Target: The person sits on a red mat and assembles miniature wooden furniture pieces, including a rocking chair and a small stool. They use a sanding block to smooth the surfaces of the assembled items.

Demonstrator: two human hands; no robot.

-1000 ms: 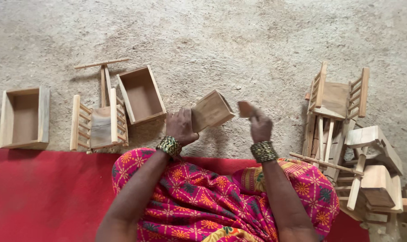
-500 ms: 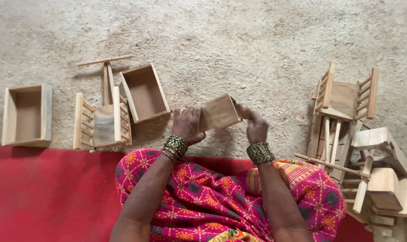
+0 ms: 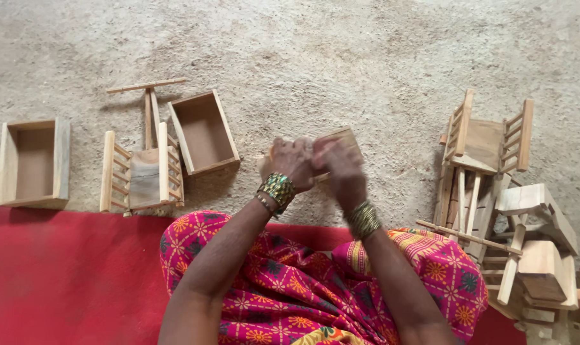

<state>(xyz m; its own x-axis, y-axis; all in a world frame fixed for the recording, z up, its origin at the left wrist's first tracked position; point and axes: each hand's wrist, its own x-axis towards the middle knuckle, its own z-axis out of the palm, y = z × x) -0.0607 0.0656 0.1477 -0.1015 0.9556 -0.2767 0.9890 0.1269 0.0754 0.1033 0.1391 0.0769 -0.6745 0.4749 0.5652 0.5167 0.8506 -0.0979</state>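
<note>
A small open wooden box (image 3: 338,142) is held above the sandy ground in front of my knees. My left hand (image 3: 287,163) grips its left side and my right hand (image 3: 338,165) covers its front, both blurred by motion. Most of the box is hidden behind my fingers; only its upper right corner shows. Green and gold bangles sit on both wrists.
An open wooden box (image 3: 203,132) and a small wooden cart with slatted sides (image 3: 143,167) lie to the left, another open box (image 3: 33,163) at far left. A pile of wooden cart parts (image 3: 501,198) is stacked at right. A red mat (image 3: 66,275) lies under me.
My right hand has closed in from the right onto the box, and both hands now hold it together. The view has shifted slightly.
</note>
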